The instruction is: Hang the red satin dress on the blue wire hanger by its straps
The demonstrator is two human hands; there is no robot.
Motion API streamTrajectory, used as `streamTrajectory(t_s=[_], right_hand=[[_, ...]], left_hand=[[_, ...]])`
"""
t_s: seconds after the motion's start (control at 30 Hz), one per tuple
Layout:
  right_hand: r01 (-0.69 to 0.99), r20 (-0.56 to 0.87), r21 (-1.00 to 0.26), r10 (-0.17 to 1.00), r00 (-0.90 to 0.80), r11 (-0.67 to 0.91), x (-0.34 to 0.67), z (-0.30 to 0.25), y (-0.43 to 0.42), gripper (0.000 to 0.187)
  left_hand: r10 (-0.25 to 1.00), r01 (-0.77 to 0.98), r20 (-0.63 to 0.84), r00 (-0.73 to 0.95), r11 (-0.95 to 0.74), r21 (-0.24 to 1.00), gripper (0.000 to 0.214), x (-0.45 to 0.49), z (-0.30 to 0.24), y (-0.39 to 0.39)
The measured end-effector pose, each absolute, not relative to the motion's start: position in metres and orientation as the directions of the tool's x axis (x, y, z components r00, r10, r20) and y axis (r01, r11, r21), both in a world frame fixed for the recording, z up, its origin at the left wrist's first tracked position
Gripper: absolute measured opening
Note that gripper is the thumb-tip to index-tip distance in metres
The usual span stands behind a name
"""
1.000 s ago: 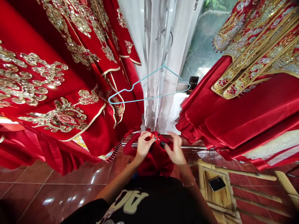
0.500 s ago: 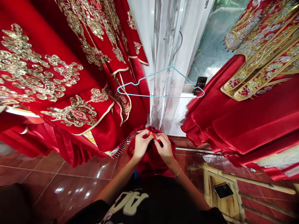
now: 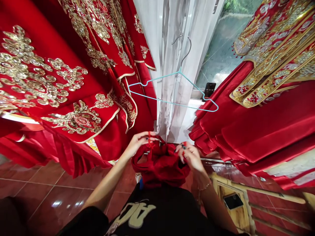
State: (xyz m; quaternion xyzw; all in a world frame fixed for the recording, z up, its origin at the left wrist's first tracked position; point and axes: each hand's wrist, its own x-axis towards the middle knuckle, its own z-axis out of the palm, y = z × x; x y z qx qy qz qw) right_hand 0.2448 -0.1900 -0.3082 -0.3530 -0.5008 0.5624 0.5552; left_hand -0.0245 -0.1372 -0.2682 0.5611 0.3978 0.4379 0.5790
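Holding a red strap (image 3: 149, 139) across its fingers, the left hand (image 3: 138, 143) is hovering over the left edge of the bunched red cloth (image 3: 164, 167). The right hand (image 3: 193, 157) is curling its fingers at the cloth's right edge; bits of red are showing there, but I cannot tell whether it is gripping any. The cloth is lying between and below the hands, just in front of the black shirt (image 3: 169, 209). The strap could be slipping off, since it is crossing fingers that look loosely bent, or twisting and snagging, since the folds beneath are lying crumpled. The hanger (image 3: 180, 72) is hanging beyond, bare, near the left gown (image 3: 145, 108) and right gown (image 3: 265, 131); loose cloth lifted carelessly could be catching on it.
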Motion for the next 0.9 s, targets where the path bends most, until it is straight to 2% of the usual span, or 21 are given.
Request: streamTrajectory(t_s=[0.07,0.17,0.27,0.33,0.43,0.53,0.67,0.8,0.9], right_hand=[[-0.135,0.198,-0.972,0.98,-0.021,0.194,0.282,-0.296,-0.187,0.033],[0.155,0.28,-0.946,0.959,-0.046,0.284,0.343,-0.271,-0.19,0.045],[0.499,0.379,-0.8,0.925,-0.009,0.333,0.385,-0.249,-0.193,0.042],[0.621,0.489,-0.697,0.871,0.045,0.359,0.397,-0.24,-0.188,0.039],[0.648,0.613,-0.655,0.774,0.157,0.388,0.4,-0.23,-0.166,0.038],[0.604,0.616,-0.686,0.766,0.185,0.406,0.395,-0.213,-0.144,0.038],[0.595,0.572,-0.671,0.819,0.036,0.442,0.376,-0.179,-0.129,0.031],[0.665,0.515,-0.586,0.847,-0.135,0.462,0.352,-0.154,-0.113,0.025],[0.676,0.414,-0.572,0.875,-0.252,0.465,0.343,-0.144,-0.095,0.019]], left_hand=[[0.981,-0.117,0.115,0.159,-0.097,0.988,0.039,-0.047,-0.271,-0.128],[0.971,-0.012,0.239,0.033,-0.239,0.971,0.044,-0.073,-0.27,-0.117],[0.924,0.155,0.381,0.01,-0.378,0.913,0.052,-0.083,-0.263,-0.106],[0.874,0.271,0.485,-0.036,-0.459,0.846,0.051,-0.084,-0.259,-0.095],[0.799,0.343,0.585,-0.14,-0.514,0.786,0.046,-0.082,-0.253,-0.071],[0.778,0.336,0.608,-0.159,-0.537,0.774,0.043,-0.086,-0.244,-0.05],[0.785,0.451,0.617,-0.058,-0.531,0.718,0.036,-0.094,-0.232,-0.041],[0.777,0.538,0.629,0.018,-0.538,0.649,0.037,-0.094,-0.227,-0.049],[0.765,0.555,0.643,0.041,-0.552,0.622,0.039,-0.09,-0.227,-0.054]])
